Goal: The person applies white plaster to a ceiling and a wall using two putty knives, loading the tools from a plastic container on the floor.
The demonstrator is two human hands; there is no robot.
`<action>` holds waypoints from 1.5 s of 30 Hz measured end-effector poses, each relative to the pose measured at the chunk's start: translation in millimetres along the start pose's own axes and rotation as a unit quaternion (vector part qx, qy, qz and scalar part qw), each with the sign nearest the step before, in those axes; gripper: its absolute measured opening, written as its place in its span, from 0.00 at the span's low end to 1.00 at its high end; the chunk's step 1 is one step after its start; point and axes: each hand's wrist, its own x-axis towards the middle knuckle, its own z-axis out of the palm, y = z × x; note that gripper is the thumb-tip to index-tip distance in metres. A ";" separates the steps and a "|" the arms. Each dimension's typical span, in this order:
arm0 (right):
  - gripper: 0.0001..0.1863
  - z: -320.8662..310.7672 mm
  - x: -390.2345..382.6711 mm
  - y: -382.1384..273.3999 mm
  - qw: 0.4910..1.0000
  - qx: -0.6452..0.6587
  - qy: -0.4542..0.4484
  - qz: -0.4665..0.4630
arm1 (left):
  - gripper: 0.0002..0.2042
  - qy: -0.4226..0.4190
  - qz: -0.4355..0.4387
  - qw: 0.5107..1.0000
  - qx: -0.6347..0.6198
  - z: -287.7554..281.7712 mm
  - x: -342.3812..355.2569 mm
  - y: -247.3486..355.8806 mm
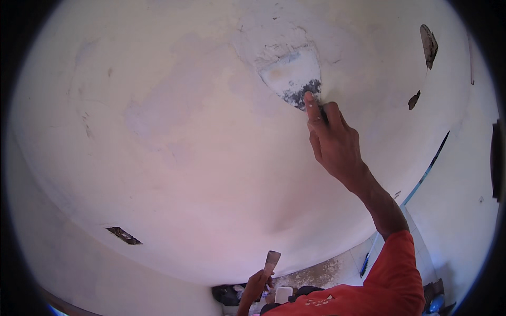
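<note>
On the pale, patchy wall, my right hand is raised and wrapped round the handle of a wide putty knife, with a finger stretched toward the blade. Its white-smeared blade lies against the wall at a patch of rough, pale filler. Low in the view, my left hand grips a narrower scraper, its blade pointing up and smeared with residue.
Broken holes mark the wall at right, another at lower left. A long broom leans at the right corner. Below lie a dark bag, a white container, and a tiled floor with scattered debris.
</note>
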 end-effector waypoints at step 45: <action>0.16 -50.7 -176.1 -37.8 0.709 0.614 -0.133 0.320 | 0.18 -0.145 0.115 0.974 -0.127 6.9 -75.4 228.0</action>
